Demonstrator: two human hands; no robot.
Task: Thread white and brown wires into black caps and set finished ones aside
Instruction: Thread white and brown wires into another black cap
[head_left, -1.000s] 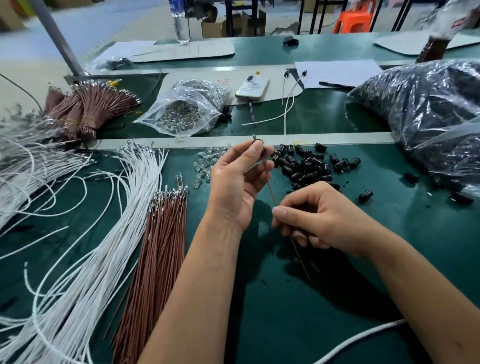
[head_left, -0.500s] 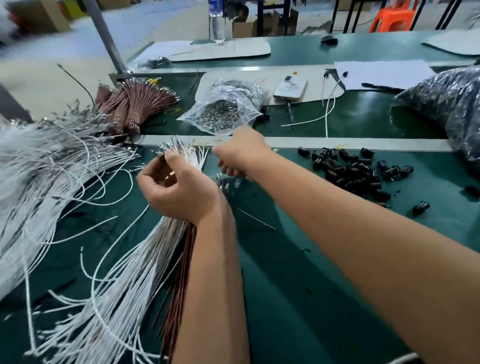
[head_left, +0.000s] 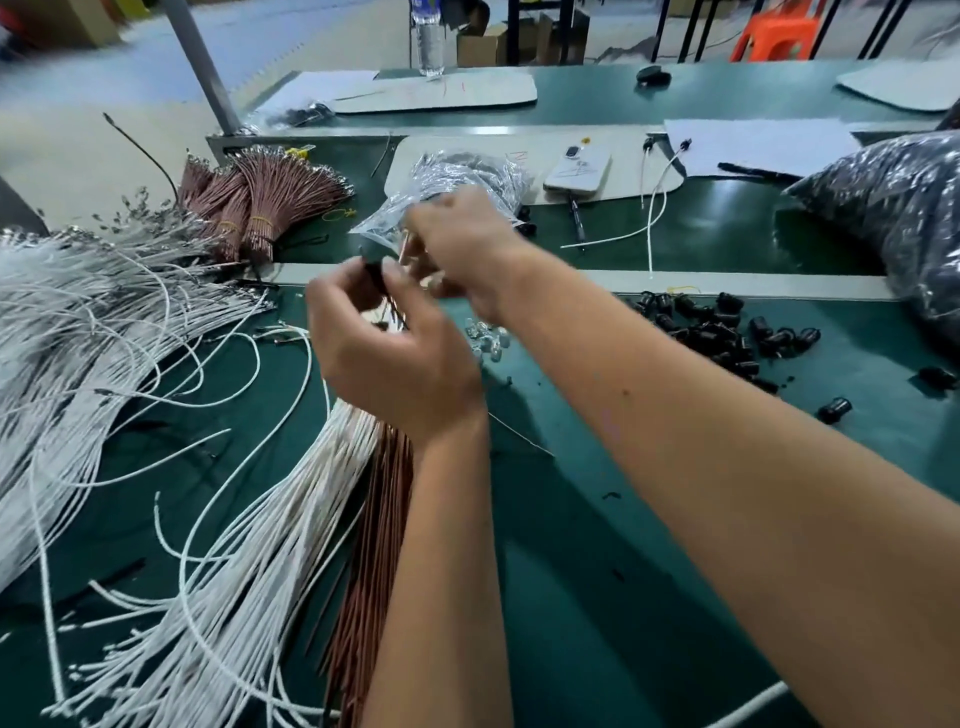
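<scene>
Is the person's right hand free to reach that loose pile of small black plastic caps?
Probably not at once: the right hand is pinching something thin beside the left hand. Nothing blocks the way to the pile of small black plastic caps.

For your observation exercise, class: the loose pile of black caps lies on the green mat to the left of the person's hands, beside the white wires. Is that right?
Not quite. The head view shows the pile of black caps to the right of the hands, not the left. The white wires are on the far left, away from the caps. The caps do lie on the green mat.
</scene>
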